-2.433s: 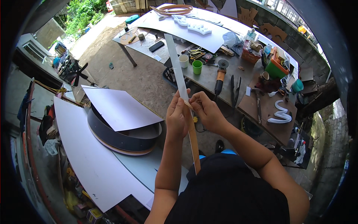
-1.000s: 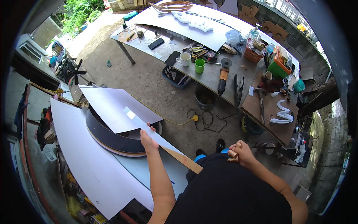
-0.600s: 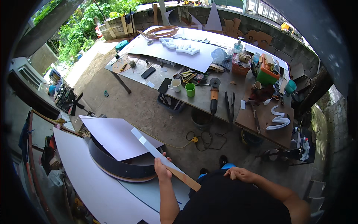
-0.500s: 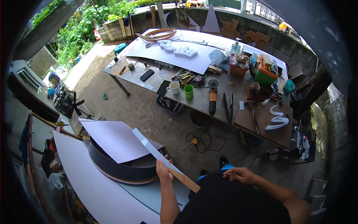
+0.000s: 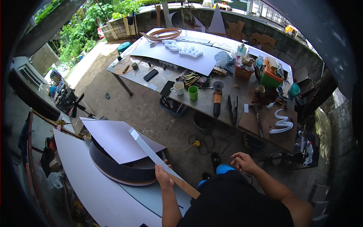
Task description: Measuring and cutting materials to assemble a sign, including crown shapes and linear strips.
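My left hand (image 5: pixel 164 177) is closed around a long flat strip (image 5: pixel 149 151), pale grey-white on its upper part and brown at its lower end. The strip slants from above a white sheet (image 5: pixel 113 138) down to my body. That sheet lies across a dark curved band (image 5: pixel 121 172) standing on a large white panel (image 5: pixel 94 189). My right hand (image 5: pixel 245 162) hangs in front of me over the floor, fingers loosely bent and apart, with nothing visible in it.
Ahead stands a long worktable (image 5: pixel 140 79) bearing an angle grinder (image 5: pixel 217 100), a green cup (image 5: pixel 193 93), a white mug (image 5: pixel 178 88), a hammer (image 5: pixel 258 119), white cut-out shapes (image 5: pixel 191 52) and a filled orange-green container (image 5: pixel 271 75). A yellow-plugged cord (image 5: pixel 196 143) trails on the floor.
The strip and my left hand have shifted slightly left. My right hand has lowered a little from beside my leg, and its fingers have changed pose. My feet show more.
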The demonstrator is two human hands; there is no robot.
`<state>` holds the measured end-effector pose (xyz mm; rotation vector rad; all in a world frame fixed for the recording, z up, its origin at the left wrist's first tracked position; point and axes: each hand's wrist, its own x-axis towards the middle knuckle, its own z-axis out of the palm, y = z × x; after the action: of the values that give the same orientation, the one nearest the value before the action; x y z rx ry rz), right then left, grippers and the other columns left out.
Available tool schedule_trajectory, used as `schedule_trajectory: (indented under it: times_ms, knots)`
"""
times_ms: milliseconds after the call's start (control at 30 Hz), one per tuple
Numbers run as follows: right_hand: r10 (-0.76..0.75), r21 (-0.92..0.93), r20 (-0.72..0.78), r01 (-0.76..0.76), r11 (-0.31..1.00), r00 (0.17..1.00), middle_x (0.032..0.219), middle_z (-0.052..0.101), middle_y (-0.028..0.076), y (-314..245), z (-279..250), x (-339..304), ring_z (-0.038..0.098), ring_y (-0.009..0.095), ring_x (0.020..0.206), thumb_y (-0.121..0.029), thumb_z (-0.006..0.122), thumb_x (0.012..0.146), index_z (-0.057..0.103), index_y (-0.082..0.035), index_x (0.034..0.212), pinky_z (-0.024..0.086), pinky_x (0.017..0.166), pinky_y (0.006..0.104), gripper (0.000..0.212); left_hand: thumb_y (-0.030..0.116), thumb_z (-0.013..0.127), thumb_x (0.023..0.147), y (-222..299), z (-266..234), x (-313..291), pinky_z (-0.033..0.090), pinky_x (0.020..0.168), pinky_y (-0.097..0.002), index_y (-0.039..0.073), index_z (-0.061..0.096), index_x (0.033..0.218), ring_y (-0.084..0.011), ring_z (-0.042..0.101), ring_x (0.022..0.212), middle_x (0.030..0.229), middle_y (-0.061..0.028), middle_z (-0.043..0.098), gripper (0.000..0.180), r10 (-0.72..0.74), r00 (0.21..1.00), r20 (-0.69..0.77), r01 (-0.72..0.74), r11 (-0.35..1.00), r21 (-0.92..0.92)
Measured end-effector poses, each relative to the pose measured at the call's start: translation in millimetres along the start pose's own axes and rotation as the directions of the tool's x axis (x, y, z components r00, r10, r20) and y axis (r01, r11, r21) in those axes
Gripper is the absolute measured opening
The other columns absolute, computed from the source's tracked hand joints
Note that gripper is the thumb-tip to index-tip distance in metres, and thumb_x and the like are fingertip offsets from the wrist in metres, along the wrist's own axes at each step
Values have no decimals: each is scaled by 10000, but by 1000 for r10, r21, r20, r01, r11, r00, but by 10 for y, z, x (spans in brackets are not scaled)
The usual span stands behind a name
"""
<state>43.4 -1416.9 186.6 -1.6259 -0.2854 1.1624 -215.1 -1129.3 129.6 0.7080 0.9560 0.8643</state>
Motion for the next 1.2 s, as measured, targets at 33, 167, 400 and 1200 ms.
schedule_trajectory:
  times_ms: [33, 167, 400, 1200]
  knots:
    - [41, -40, -12, -41, 998, 999, 752, 582, 6, 57, -25, 124, 546, 73, 636, -120, 459, 1031, 577, -33, 1056, 472, 576, 236, 148, 228, 336, 1066, 12, -18, -13, 514, 758, -335, 60, 419, 1371, -186, 588, 841, 1178, -126, 623, 358, -6, 1000, -10, 6, 1000, 1]
    - [-61, -243, 15, 63, 968, 998, 716, 554, -2, 517, -80, 734, 509, 81, 622, -177, 462, 1038, 585, -24, 982, 429, 566, 262, 204, 240, 330, 1073, 142, -18, -43, 508, 771, -332, 52, 424, 1362, -171, 588, 850, 1190, -122, 627, 357, 10, 995, -99, -4, 998, 63]
    - [-34, -331, 41, 46, 943, 999, 809, 594, 39, 1048, 212, 1621, 548, 105, 668, -140, 611, 954, 562, -10, 1014, 467, 641, 264, 152, 243, 327, 1076, 392, 18, -193, 484, 789, -332, 40, 432, 1355, -170, 569, 872, 1209, -126, 619, 361, 43, 955, -295, 1, 989, 147]
    - [326, -76, 378, -322, 944, 867, 1046, 686, 73, 849, 1155, 2375, 620, 132, 846, -416, 558, 1007, 587, -20, 1227, 537, 716, 293, 453, 272, 526, 1046, 548, 472, -428, 548, 715, -323, 55, 499, 1108, -178, 637, 709, 1088, -138, 690, 227, 168, 905, -390, -45, 951, 307]
